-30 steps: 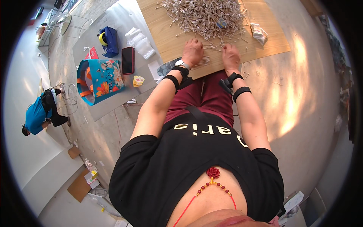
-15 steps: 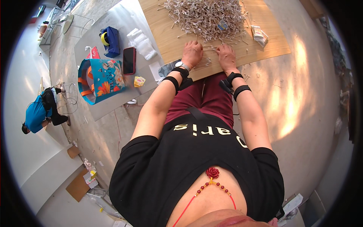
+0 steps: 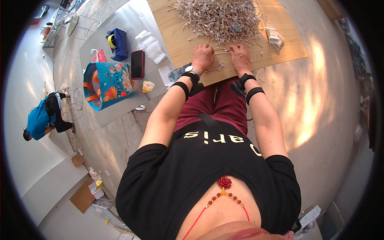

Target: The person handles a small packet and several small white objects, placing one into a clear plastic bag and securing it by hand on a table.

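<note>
A big heap of cotton swabs (image 3: 218,18) covers the far part of the wooden table (image 3: 288,48). At the heap's near edge, my left hand (image 3: 203,58) rests with fingers curled; a swab stick pokes out past its fingertips. My right hand (image 3: 240,58) lies a little to the right, fingers bent down over the wood. Its fingertips are at loose swabs, and what they hold is hidden. Several swabs lie between my hands. A small row of swabs (image 3: 216,66) sits beside my left wrist. Part of a grey-blue patterned packet (image 3: 179,73) shows near that wrist.
Small swab packs (image 3: 275,39) stand at the table's right. On the grey table to the left are a phone (image 3: 137,64), clear plastic bags (image 3: 151,47), a blue tape dispenser (image 3: 118,45), a yellow packet (image 3: 147,86) and a floral bag (image 3: 110,86). A person (image 3: 40,118) bends far left.
My right hand has shifted slightly, its fingers now higher toward the heap and its wrist turned a little. My left hand stays almost in place.
</note>
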The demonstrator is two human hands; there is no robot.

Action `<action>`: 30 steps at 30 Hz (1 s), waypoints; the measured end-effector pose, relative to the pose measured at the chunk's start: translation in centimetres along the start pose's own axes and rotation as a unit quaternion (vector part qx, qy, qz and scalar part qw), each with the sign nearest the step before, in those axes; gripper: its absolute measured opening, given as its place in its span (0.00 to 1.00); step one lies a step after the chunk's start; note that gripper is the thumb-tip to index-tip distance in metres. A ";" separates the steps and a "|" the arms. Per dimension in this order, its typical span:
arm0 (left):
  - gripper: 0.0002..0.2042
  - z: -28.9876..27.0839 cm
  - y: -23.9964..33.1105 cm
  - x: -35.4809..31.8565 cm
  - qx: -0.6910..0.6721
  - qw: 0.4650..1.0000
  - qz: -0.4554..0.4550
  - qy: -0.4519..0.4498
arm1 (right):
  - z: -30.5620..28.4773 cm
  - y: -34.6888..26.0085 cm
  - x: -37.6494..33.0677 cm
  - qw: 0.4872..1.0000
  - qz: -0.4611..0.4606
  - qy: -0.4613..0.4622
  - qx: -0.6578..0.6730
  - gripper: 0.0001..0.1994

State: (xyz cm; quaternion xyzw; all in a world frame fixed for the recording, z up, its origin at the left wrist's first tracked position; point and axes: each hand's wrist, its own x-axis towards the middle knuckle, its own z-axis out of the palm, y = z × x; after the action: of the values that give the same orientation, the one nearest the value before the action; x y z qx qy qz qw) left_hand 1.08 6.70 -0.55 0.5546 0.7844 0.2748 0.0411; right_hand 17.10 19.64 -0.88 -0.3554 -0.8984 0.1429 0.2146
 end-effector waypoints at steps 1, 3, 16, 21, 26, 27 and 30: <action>0.04 0.0 0.0 0.0 0.002 1.000 -0.001 -0.001 | 0.0 0.0 0.2 1.000 0.005 -0.018 -0.002 0.08; 0.04 -0.1 0.0 -0.1 0.006 1.000 -0.002 -0.001 | 0.0 0.1 0.5 0.999 0.003 -0.047 -0.006 0.07; 0.04 0.3 -0.8 -0.5 0.010 1.000 -0.003 -0.009 | -1.2 -0.5 1.1 0.998 0.005 0.061 -0.018 0.11; 0.04 -0.1 -0.6 -0.2 0.001 1.000 0.003 -0.012 | -0.2 -1.0 -0.5 0.996 -0.077 -0.032 0.023 0.08; 0.04 -0.6 -0.5 1.0 -0.023 0.999 -0.025 0.022 | 0.4 -1.4 -0.8 0.997 -0.055 -0.030 0.038 0.06; 0.04 -0.5 -0.5 1.1 -0.014 0.999 -0.027 0.016 | 0.3 -1.6 -0.8 0.997 -0.058 -0.032 0.032 0.06; 0.05 -0.3 -0.5 1.4 0.005 0.999 -0.033 -0.003 | 0.0 -2.1 -1.1 0.997 -0.066 -0.039 0.018 0.06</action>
State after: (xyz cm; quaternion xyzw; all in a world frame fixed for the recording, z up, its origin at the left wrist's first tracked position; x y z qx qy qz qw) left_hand 0.02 7.77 -0.23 0.5295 0.8034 0.2678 0.0492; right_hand 16.60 17.35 -0.35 -0.2855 -0.9250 0.1583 0.1946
